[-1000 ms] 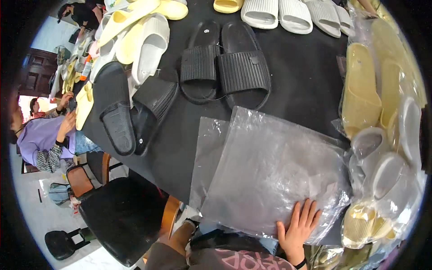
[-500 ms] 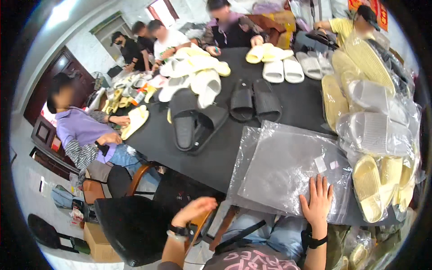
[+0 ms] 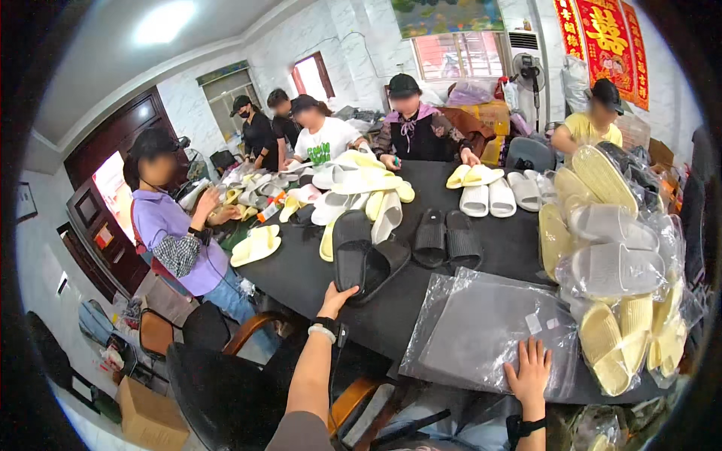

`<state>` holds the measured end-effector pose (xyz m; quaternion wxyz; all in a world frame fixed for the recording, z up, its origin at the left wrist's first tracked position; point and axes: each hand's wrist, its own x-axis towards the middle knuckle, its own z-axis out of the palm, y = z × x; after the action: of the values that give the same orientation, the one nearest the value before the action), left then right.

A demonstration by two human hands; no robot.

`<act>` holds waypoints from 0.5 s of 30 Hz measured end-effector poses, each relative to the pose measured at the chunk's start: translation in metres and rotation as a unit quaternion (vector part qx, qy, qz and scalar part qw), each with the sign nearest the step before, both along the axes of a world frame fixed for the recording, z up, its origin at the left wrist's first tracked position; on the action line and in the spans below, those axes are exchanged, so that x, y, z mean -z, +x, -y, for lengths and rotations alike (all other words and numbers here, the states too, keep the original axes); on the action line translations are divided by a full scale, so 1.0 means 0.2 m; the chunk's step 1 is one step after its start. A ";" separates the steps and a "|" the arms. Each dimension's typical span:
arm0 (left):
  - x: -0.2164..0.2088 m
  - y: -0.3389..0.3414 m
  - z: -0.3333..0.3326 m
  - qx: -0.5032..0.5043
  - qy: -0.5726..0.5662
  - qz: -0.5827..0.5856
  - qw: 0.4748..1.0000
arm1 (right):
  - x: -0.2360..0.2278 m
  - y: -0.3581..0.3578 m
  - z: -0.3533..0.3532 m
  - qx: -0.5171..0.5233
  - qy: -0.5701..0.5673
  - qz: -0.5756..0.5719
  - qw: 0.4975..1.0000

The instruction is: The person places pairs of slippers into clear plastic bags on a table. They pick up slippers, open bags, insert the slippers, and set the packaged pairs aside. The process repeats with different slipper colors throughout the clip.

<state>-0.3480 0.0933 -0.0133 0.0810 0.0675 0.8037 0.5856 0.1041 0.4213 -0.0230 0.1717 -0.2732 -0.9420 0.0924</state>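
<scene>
My left hand (image 3: 335, 300) is stretched out to a black slipper (image 3: 350, 255) and pinches its near end. A second black slipper (image 3: 385, 267) lies crosswise against it on the right. My right hand (image 3: 532, 372) lies flat with fingers spread on a stack of clear plastic bags (image 3: 481, 323) at the table's near edge. Two small pale stickers (image 3: 535, 324) show on the top bag. Beyond the bags, a pair of ribbed black slippers (image 3: 447, 239) stands side by side. A pile of cream and white slippers (image 3: 361, 180) rises behind the black one in my left hand.
Bagged yellow and grey slippers (image 3: 617, 263) are heaped at the right. White and cream slippers (image 3: 489, 198) sit across the dark table (image 3: 301, 289). A person in purple (image 3: 184, 233) stands at the left; several others work along the far side. A black chair (image 3: 226, 391) is by my left arm.
My left hand has moved forward from beside the table to the black slipper and taken hold of its end. My right hand stays on the bags. The view has tilted up.
</scene>
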 end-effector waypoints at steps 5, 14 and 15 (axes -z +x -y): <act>-0.03 0.00 0.03 0.032 0.047 -0.020 0.998 | 0.01 -0.01 0.00 -0.005 0.009 0.002 1.000; 0.10 0.07 0.00 -0.011 0.002 -0.101 0.995 | 0.02 -0.02 0.01 0.000 0.023 0.021 1.000; 0.13 0.06 0.02 -0.019 -0.017 -0.123 0.992 | 0.02 -0.03 0.01 -0.003 0.025 0.018 1.000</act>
<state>-0.3365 0.0888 -0.0389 -0.0285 0.1222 0.8186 0.5606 0.0974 0.4190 -0.0271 0.1607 -0.2680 -0.9477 0.0644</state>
